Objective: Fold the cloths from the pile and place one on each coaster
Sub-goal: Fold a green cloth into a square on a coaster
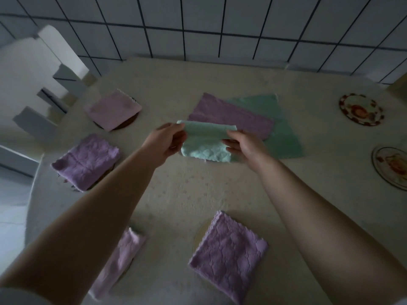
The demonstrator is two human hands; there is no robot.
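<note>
Hands (left (168, 140), right (242, 144)) pinch mint cloth (204, 143) ends above pile (253, 122); two coasters (361, 109) bare.

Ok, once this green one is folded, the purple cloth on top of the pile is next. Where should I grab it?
Judging from how it lies, take the purple cloth by its two far corners, coming from above and beyond the pile. It lies flat on the green cloth, and its near edge is hidden behind the folded green cloth held by the left hand and right hand.
</note>
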